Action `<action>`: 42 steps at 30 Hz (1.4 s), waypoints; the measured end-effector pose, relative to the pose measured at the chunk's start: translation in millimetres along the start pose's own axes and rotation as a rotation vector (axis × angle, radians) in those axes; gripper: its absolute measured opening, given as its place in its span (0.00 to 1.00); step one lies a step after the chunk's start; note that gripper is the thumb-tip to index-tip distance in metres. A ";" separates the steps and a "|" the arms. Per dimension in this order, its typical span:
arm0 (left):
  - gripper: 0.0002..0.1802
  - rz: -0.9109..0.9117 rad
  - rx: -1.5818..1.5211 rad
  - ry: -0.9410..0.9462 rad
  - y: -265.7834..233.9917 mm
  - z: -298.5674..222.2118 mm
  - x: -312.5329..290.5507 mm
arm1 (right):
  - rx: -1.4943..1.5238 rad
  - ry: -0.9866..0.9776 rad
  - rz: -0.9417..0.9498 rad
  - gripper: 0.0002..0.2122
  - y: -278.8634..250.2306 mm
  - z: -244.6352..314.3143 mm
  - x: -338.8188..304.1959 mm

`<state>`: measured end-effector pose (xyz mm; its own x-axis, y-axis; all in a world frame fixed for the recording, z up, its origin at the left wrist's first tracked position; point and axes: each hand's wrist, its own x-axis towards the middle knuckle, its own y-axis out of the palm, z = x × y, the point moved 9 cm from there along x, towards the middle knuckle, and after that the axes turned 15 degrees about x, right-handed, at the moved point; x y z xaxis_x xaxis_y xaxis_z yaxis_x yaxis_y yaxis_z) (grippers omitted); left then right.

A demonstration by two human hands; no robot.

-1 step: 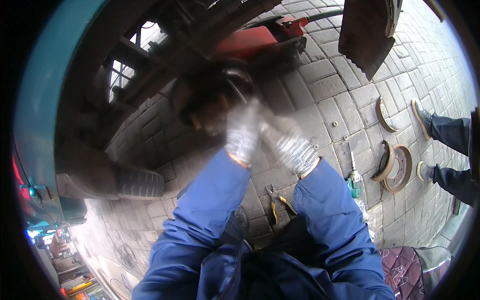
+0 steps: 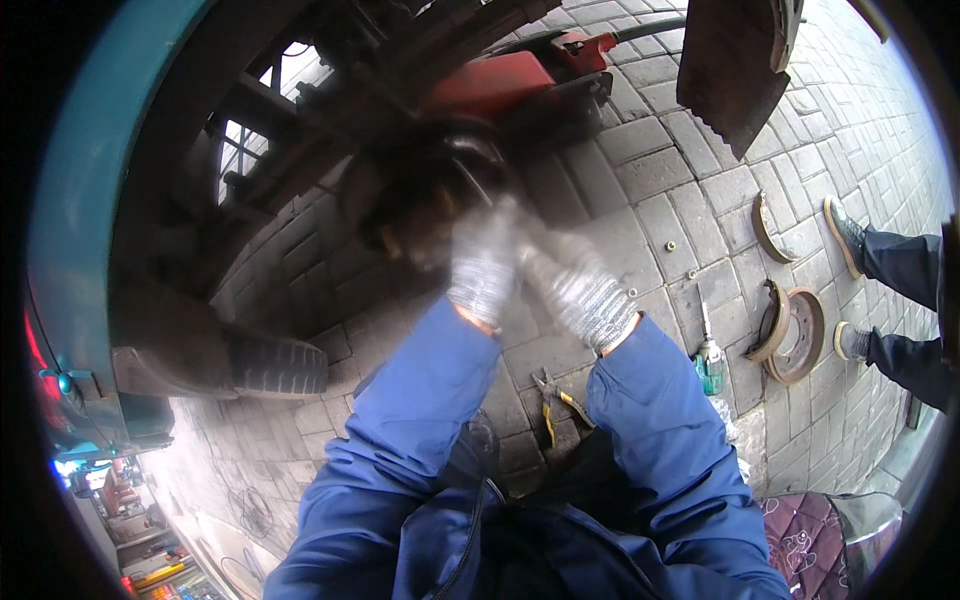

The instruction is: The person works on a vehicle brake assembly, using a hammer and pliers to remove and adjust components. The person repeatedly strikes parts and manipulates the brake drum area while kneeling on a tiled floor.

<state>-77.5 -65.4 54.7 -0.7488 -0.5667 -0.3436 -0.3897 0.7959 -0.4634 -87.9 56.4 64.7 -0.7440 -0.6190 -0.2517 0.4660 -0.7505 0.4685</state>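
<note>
Crowding edge of hub (image 2: 425,203), left hand (image 2: 487,243), right hand (image 2: 572,272) (grips unclear) — open paving (image 2: 647,182) rightward

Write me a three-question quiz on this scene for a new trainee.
1. True or false: the person's left hand and right hand are both ungloved.
2. Which tool lies on the paving between the blue-sleeved forearms?
A) a hammer
B) yellow-handled pliers
C) a paintbrush
3. Fill in: in the picture, the round metal part lies to the ____ of the green-bodied tool.

Key: 1. False, both are gloved. 2. B. 3. right.
</note>
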 end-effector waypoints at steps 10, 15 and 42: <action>0.17 0.006 -0.021 0.194 -3.1 -4.2 3.3 | -0.026 0.153 0.048 0.16 7.2 12.2 -6.4; 0.18 0.086 -0.025 0.054 2.7 -2.0 -3.5 | -0.086 0.136 -0.036 0.14 4.2 14.4 -9.7; 0.17 -0.536 1.332 1.113 -84.5 -93.2 23.8 | -0.171 0.041 -0.142 0.19 8.5 -10.9 13.7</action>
<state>-112.3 -126.3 161.7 -0.8872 0.1600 0.4328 -0.4589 -0.4044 -0.7911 -88.9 39.0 56.0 -0.7895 -0.5105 -0.3407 0.4350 -0.8571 0.2761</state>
